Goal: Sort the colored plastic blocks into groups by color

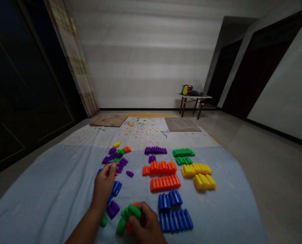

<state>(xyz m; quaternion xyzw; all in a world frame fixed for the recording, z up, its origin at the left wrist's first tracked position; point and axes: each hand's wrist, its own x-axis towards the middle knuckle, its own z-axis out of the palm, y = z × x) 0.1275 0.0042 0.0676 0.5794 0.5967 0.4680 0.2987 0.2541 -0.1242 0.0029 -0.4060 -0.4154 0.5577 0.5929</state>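
Note:
My left hand (107, 179) is over the mixed pile of purple pieces (115, 156), green and blue ones at the left, fingers pressed together; what they hold, if anything, is hidden. Near the front edge, my right hand (147, 223) grips several green pieces (127, 214), with some orange-red showing beside and below them. Between the hands lie dark blue pieces (117, 188) and purple pieces (113, 209). A green piece (103, 221) sits at the lower left. One purple piece (129, 174) lies by itself, right of the pile.
Right of my hands stand rows of purple (155, 150), green (183, 152), orange (165, 183), yellow (204, 182) and blue pieces (175, 220) on the cloth (217, 210). Two mats (182, 124) lie at the far edge. A small table (194, 96) stands by the wall.

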